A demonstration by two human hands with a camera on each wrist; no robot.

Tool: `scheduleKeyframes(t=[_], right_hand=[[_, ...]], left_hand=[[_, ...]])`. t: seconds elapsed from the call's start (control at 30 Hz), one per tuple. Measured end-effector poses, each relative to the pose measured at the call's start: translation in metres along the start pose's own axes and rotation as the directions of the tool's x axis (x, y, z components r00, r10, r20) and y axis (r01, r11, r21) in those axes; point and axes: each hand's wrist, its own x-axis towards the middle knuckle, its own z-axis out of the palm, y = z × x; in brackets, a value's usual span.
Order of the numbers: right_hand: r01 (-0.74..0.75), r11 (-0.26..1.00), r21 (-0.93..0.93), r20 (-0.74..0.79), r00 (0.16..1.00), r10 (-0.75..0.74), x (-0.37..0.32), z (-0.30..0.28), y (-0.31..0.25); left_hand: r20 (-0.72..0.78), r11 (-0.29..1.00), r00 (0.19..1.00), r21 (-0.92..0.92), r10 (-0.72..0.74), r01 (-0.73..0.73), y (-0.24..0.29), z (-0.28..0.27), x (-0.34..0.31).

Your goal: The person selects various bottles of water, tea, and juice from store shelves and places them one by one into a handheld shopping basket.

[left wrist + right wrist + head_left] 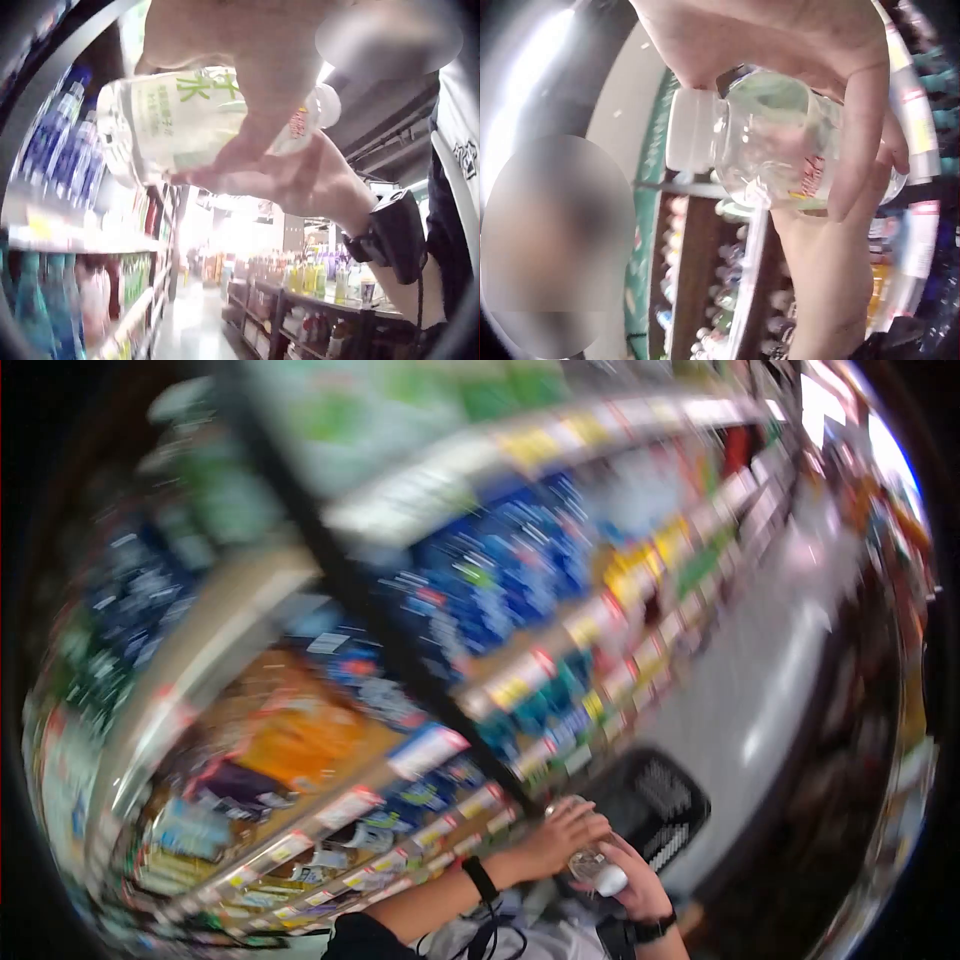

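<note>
A clear plastic bottle (187,120) with a pale, green-printed label and a white cap (694,131) lies on its side between my hands. My left hand (560,840) grips it near the base end; in the left wrist view its fingers come down over the label. From the other side my right hand (640,875) holds the bottle, fingers bent around it, as the right wrist view shows. The cap points toward my body in the head view. Part of the label is hidden behind fingers. A black wristband (480,880) is on my left wrist.
Just beyond the hands is a black basket (695,800). Store shelves (400,760) with price tags and packed goods run along the left, crossed by a dark post (350,585). A grey aisle floor (765,650) stretches ahead, with more shelving (300,330) across it.
</note>
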Motion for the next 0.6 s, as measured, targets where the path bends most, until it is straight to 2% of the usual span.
scheduleKeyframes(t=[0.07,0.13,0.17,0.2,0.27,0.3,0.4,0.43,0.57,0.6], right_hand=[[-0.033,0.984,0.174,-0.114,0.992,0.053,0.002,-0.067,0.043],[-0.033,0.955,0.295,-0.264,0.958,0.114,-0.003,-0.125,0.088],[-0.011,0.947,0.322,-0.351,0.927,0.13,-0.011,-0.137,0.099],[-0.025,0.946,0.324,-0.53,0.823,0.203,-0.015,-0.148,0.111],[-0.083,0.961,0.265,-0.662,0.709,0.244,-0.013,-0.193,0.143],[-0.108,0.977,0.184,-0.642,0.739,0.203,-0.012,-0.211,0.147],[-0.134,0.983,0.127,-0.755,0.63,0.183,0.004,-0.238,0.15],[-0.145,0.981,0.131,-0.75,0.632,0.194,0.012,-0.244,0.146],[-0.145,0.988,-0.055,-0.814,0.58,0.04,0.067,-0.291,0.151],[-0.079,0.99,-0.115,-0.814,0.579,-0.048,0.089,-0.301,0.148]], left_hand=[[0.281,0.991,0.96,-0.123,-0.012,0.049,-0.002,0.061,-0.012],[0.394,0.932,0.918,-0.318,-0.035,0.172,0.006,0.118,-0.025],[0.488,0.909,0.872,-0.345,-0.039,0.234,0.012,0.142,-0.03],[0.569,0.887,0.821,-0.356,-0.044,0.295,0.017,0.165,-0.034],[0.67,0.761,0.739,-0.442,-0.072,0.475,0.023,0.212,-0.046],[0.723,0.692,0.687,-0.454,-0.082,0.561,0.022,0.232,-0.052],[0.708,0.51,0.699,-0.569,-0.096,0.646,0.012,0.282,-0.059],[0.723,0.456,0.682,-0.573,-0.109,0.681,0.004,0.296,-0.056],[0.722,0.444,0.671,-0.552,-0.171,0.706,-0.041,0.326,-0.032],[0.675,0.472,0.71,-0.567,-0.204,0.675,-0.056,0.346,-0.035]])
